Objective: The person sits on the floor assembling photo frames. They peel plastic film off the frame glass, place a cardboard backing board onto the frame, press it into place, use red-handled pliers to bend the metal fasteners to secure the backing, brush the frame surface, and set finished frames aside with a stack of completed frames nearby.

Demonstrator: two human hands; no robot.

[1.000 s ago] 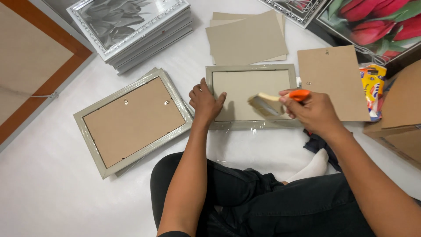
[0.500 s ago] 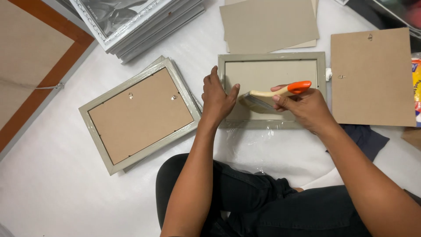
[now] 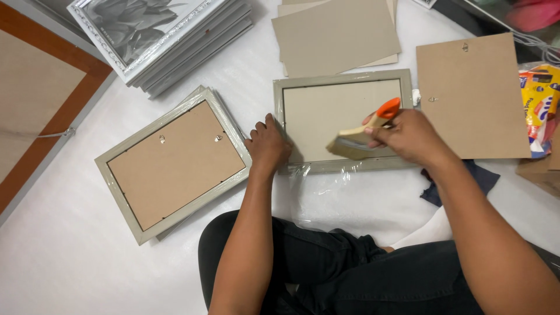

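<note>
A grey picture frame [image 3: 344, 77] wrapped in clear film lies face down before me, its pale inside showing. My left hand [image 3: 267, 144] presses on the frame's lower left corner. My right hand [image 3: 408, 135] grips a paintbrush [image 3: 363, 134] with a wooden handle and an orange end, its bristles resting on the frame's lower inside edge.
A second grey frame [image 3: 175, 163] with a brown backing lies to the left. A stack of framed pictures [image 3: 166, 32] sits at the top left. Grey cardboard sheets [image 3: 335, 32] lie behind the frame, a brown backing board [image 3: 472, 96] to the right, a colourful packet [image 3: 539, 99] at the far right.
My right hand has carried the brush lower and turned it, from the upper inside of the frame down to its lower edge. My left hand stays on the corner.
</note>
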